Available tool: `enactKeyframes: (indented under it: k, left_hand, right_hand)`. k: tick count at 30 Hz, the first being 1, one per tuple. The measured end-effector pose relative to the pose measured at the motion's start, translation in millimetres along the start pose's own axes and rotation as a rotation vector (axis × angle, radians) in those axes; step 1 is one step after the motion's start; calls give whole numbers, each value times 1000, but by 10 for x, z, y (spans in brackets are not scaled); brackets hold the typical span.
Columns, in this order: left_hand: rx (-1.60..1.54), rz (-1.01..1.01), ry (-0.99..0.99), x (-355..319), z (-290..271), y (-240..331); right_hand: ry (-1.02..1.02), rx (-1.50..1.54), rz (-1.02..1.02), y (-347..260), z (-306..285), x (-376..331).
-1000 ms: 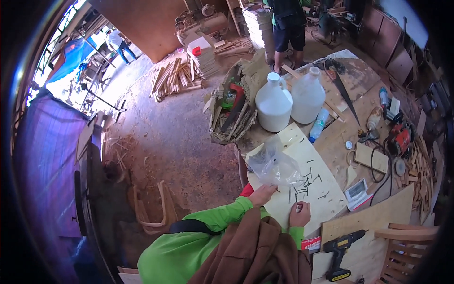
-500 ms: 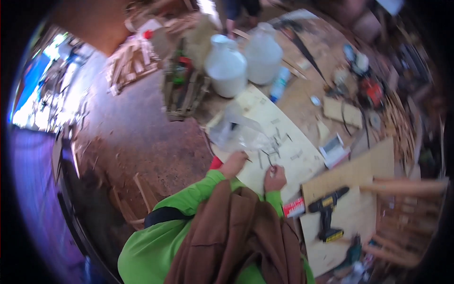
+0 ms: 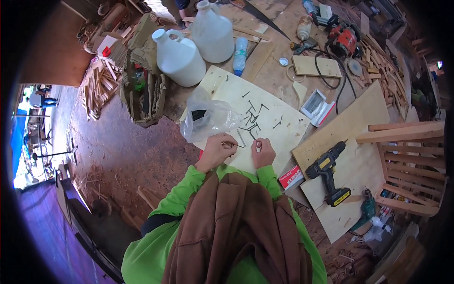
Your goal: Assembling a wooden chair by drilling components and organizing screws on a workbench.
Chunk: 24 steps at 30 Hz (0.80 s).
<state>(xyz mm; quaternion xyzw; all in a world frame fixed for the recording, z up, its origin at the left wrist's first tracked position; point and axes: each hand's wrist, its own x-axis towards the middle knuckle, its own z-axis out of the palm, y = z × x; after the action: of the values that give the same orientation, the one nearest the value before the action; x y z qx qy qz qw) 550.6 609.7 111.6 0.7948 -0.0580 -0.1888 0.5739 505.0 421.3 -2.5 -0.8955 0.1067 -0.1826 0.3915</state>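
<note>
My left hand [image 3: 218, 150] pinches a thin dark screw [image 3: 240, 146], its end sticking out to the right past the fingertips. Close by on the right, my right hand [image 3: 264, 153] has thumb and finger closed on another slim dark screw [image 3: 253, 136]. Both hands are over the near part of a pale plywood board [image 3: 283, 142]. Several more dark screws [image 3: 254, 116] lie scattered on the board just beyond my fingers. A clear plastic bag [image 3: 215, 120] with something black inside rests on the board beside my left hand.
Two white jugs [image 3: 182, 61] and a water bottle [image 3: 240, 57] stand at the board's far side. On the right are a red and white box [image 3: 291, 177], a cordless drill [image 3: 326, 173], plywood and a slatted wooden frame [image 3: 409, 163]. A handsaw [image 3: 265, 19] lies farther back.
The view has turned and sharpened, so the board and jugs sit further left. Both hands stay close together over the board, still pinching thin dark pieces.
</note>
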Motion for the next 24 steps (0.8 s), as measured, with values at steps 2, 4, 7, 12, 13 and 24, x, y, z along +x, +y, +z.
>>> enactKeyframes:
  k: [2, 4, 7, 12, 13, 24]
  left_hand:
    - [35, 100, 50, -66, -77, 468]
    - [67, 197, 101, -108, -183, 802]
    - [367, 305, 282, -9, -497, 1035]
    - [794, 272, 234, 281, -912, 904]
    - [796, 273, 239, 290, -940, 917]
    - [815, 507, 125, 604, -1254, 2120]
  right_hand:
    - [-23, -24, 7, -6, -18, -4]
    - [-13, -20, 11, -28, -21, 5]
    - [-5, -20, 16, -38, -21, 0]
    - [-9, -21, 13, -70, 4, 47]
    - [-37, -7, 37, -74, 12, 54]
    - [-1004, 992, -684, -2677, -391, 79]
